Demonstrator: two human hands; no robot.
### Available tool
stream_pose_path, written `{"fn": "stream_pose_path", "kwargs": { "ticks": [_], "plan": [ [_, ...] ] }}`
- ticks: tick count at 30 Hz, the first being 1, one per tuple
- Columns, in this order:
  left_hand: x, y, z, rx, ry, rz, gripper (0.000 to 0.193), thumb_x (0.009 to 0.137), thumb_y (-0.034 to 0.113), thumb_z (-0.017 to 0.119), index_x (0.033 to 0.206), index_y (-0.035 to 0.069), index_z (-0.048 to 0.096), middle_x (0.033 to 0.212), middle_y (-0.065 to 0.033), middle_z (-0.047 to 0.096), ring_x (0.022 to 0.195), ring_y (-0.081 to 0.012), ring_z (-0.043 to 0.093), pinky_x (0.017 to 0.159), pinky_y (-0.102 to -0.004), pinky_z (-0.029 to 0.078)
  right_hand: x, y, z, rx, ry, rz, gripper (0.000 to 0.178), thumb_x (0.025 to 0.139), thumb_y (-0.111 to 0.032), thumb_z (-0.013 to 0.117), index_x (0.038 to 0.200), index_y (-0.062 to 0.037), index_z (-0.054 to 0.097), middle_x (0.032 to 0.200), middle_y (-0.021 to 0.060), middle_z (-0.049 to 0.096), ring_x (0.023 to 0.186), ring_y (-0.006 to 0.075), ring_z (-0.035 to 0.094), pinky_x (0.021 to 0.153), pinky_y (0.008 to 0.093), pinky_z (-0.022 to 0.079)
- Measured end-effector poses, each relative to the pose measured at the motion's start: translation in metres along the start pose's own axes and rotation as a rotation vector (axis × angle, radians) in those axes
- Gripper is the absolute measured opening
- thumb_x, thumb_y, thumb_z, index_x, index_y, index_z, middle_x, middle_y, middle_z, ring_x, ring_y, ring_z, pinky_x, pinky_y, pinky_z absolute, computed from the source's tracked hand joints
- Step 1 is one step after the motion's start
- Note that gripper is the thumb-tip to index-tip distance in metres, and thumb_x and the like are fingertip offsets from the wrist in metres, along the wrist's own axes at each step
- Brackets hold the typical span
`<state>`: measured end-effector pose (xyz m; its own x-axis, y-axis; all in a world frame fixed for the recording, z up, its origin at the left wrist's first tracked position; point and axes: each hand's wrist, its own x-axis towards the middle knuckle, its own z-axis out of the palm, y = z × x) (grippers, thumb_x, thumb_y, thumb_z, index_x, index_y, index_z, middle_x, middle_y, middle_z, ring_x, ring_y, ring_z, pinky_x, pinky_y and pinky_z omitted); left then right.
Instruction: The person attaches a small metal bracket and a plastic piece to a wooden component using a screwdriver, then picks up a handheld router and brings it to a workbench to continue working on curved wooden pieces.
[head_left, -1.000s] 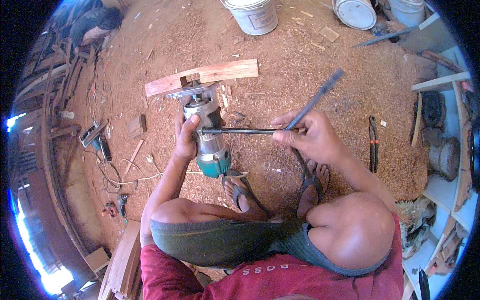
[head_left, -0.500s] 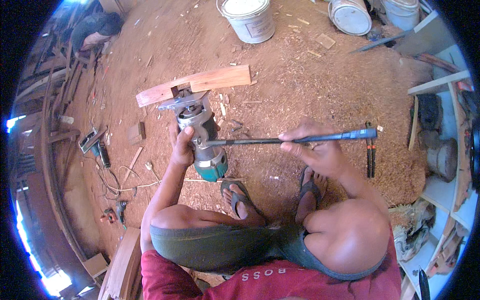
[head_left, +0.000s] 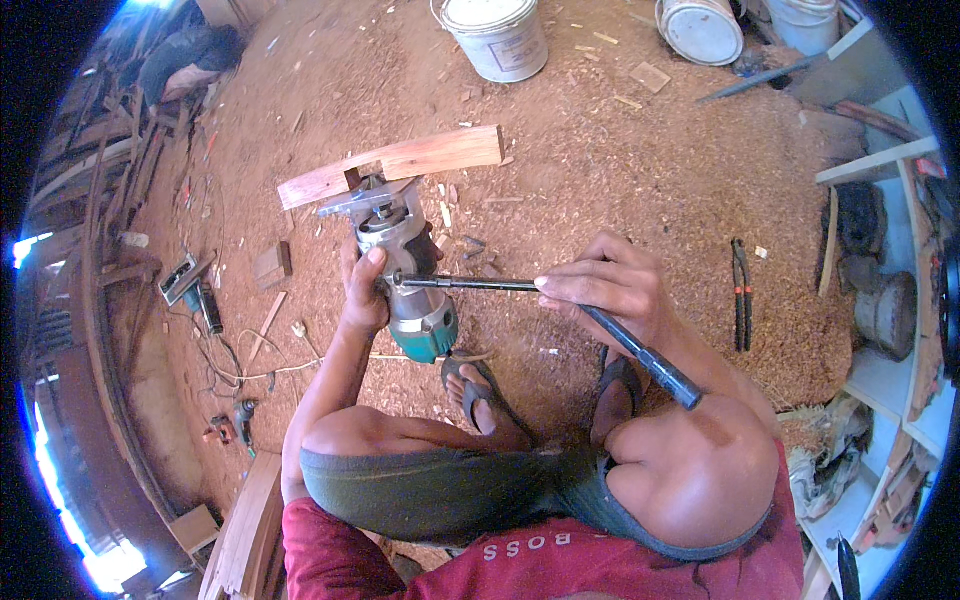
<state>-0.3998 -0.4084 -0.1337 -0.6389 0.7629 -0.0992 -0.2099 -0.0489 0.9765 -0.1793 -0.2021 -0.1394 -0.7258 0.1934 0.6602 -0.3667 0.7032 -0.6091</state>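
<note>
My left hand (head_left: 366,285) is wrapped around a router (head_left: 410,262) with a silver body and a teal end cap, its clear base plate facing away from me. A notched piece of reddish wood (head_left: 440,152) lies against the bit end, on the ground beyond it. In my right hand (head_left: 612,282) is a long black socket wrench with a jointed handle (head_left: 655,365). Its slim shaft (head_left: 475,284) reaches left to the router's side, close to my left thumb. At my fingers the tool bends, so the handle slants down towards my right knee.
Red-handled pliers (head_left: 742,300) lie on the shavings to the right. Further left are another corded power tool (head_left: 195,292), a wood block (head_left: 273,264) and a drill (head_left: 243,420). A white bucket (head_left: 500,40) stands ahead. Shelves (head_left: 890,395) line the right side, and planks (head_left: 245,525) lie lower left.
The wrench's handle has swung from straight in line with its shaft to angled down towards me. My right hand has shifted slightly left; the router has barely moved.
</note>
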Motion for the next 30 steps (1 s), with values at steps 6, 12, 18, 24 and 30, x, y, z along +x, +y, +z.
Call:
{"fn": "stream_pose_path", "kwargs": {
  "ticks": [6, 12, 18, 24, 30],
  "plan": [
    [-0.001, 0.000, 0.000, -0.004, 0.003, -0.012, 0.069, 0.075, 0.042, 0.064, 0.123, -0.003, 0.043, 0.101, -0.0184, 0.061, 0.083, -0.0287, 0.066, 0.074, -0.0399, 0.056, 0.004, -0.001, 0.002, -0.038, 0.018, -0.032, 0.017, 0.074, -0.017, 0.072, 0.090, -0.0125, 0.071, 0.087, 0.0010, 0.071, 0.068, 0.0182, 0.058, 0.053, 0.0295, 0.049],
    [0.000, -0.007, -0.007, -0.025, -0.006, -0.031, 0.067, 0.077, 0.040, 0.063, 0.124, -0.003, 0.043, 0.099, -0.0179, 0.061, 0.083, -0.0285, 0.066, 0.073, -0.0403, 0.057, 0.007, -0.004, -0.006, -0.134, -0.043, -0.135, 0.019, 0.073, -0.015, 0.070, 0.092, -0.0132, 0.071, 0.095, 0.0000, 0.070, 0.074, 0.0175, 0.060, 0.058, 0.0300, 0.051],
    [0.001, -0.006, -0.006, -0.002, -0.010, -0.039, 0.066, 0.080, 0.039, 0.059, 0.128, -0.002, 0.040, 0.105, -0.0190, 0.059, 0.086, -0.0293, 0.065, 0.076, -0.0416, 0.056, 0.015, -0.004, -0.011, -0.344, -0.054, -0.364, 0.023, 0.073, -0.014, 0.067, 0.096, -0.0153, 0.071, 0.101, -0.0010, 0.067, 0.080, 0.0163, 0.061, 0.067, 0.0332, 0.053],
    [-0.002, -0.012, -0.014, -0.029, 0.034, -0.049, 0.062, 0.083, 0.033, 0.059, 0.132, 0.001, 0.038, 0.108, -0.0158, 0.058, 0.090, -0.0266, 0.064, 0.079, -0.0397, 0.055, 0.012, 0.006, -0.007, -0.123, -0.137, -0.152, 0.016, 0.078, -0.017, 0.071, 0.092, -0.0096, 0.071, 0.090, 0.0035, 0.070, 0.071, 0.0157, 0.061, 0.069, 0.0301, 0.055],
    [0.001, -0.011, -0.014, 0.166, 0.111, 0.015, 0.070, 0.081, 0.042, 0.060, 0.135, 0.004, 0.035, 0.111, -0.0176, 0.058, 0.092, -0.0296, 0.062, 0.081, -0.0427, 0.053, 0.009, 0.004, 0.006, 0.954, -0.227, 1.010, 0.021, 0.089, -0.016, 0.065, 0.098, 0.0032, 0.065, 0.084, 0.0105, 0.069, 0.062, 0.0121, 0.062, 0.057, 0.0268, 0.053]
  ]
}}
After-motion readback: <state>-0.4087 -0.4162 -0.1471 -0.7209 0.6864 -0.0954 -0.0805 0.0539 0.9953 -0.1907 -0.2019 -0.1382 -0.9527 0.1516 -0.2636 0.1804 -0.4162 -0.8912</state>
